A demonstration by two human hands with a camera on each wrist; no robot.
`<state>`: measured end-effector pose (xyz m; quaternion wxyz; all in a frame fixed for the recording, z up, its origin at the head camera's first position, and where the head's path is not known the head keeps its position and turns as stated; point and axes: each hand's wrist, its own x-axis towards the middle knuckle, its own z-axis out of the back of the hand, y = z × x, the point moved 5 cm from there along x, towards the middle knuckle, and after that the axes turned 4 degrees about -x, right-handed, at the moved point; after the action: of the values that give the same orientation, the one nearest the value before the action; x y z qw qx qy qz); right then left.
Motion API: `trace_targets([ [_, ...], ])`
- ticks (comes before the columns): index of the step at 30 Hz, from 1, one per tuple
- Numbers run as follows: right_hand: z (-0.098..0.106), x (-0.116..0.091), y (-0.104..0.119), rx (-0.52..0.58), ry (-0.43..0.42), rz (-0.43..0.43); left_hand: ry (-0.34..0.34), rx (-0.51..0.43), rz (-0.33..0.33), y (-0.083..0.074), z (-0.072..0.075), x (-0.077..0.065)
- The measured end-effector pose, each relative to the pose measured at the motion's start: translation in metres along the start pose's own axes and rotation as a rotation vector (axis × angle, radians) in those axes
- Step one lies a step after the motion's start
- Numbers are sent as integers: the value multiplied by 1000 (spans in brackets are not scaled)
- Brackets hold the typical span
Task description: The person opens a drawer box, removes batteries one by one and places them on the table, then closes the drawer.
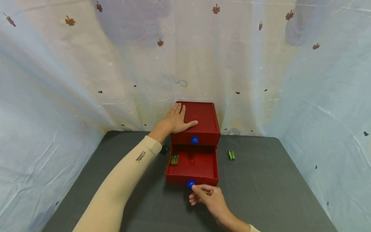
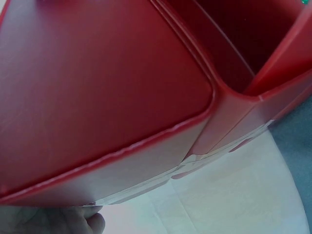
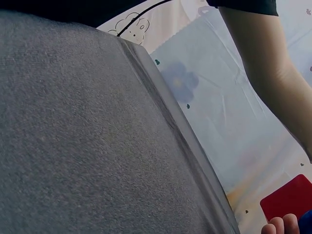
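Note:
A red two-drawer box (image 1: 203,116) stands at the back of the table, its lower drawer (image 1: 192,167) pulled out and its upper one closed. My left hand (image 1: 176,122) lies spread on the box's top, at the left side. With thumb and fingers, my right hand (image 1: 210,199) pinches the blue knob (image 1: 191,184) of the lower drawer. Green batteries (image 1: 174,160) lie at the left inside that drawer. In the right wrist view, only fingertips (image 3: 282,225) show beside a bit of blue knob (image 3: 306,222).
On the grey table (image 1: 255,187), more green batteries (image 1: 231,155) lie right of the box. A second blue knob (image 1: 195,140) is on the upper drawer. A small black object (image 1: 165,149) sits by the box's left side. A pale patterned curtain (image 1: 197,64) hangs close behind.

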<state>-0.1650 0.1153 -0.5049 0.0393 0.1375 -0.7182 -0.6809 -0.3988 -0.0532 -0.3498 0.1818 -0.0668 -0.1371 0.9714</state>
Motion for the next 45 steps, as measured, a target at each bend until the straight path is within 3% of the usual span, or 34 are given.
trace_targets([
  [9,-2,-5,-3,-2,7,3,25,6,20,4,-3,6],
  [21,-4,-10,-7,18,11,-12,-16,-7,-4,-1,3,-5],
  [45,-6,-18,-13,31,29,-12,-29,6,-6,0,0,-3],
])
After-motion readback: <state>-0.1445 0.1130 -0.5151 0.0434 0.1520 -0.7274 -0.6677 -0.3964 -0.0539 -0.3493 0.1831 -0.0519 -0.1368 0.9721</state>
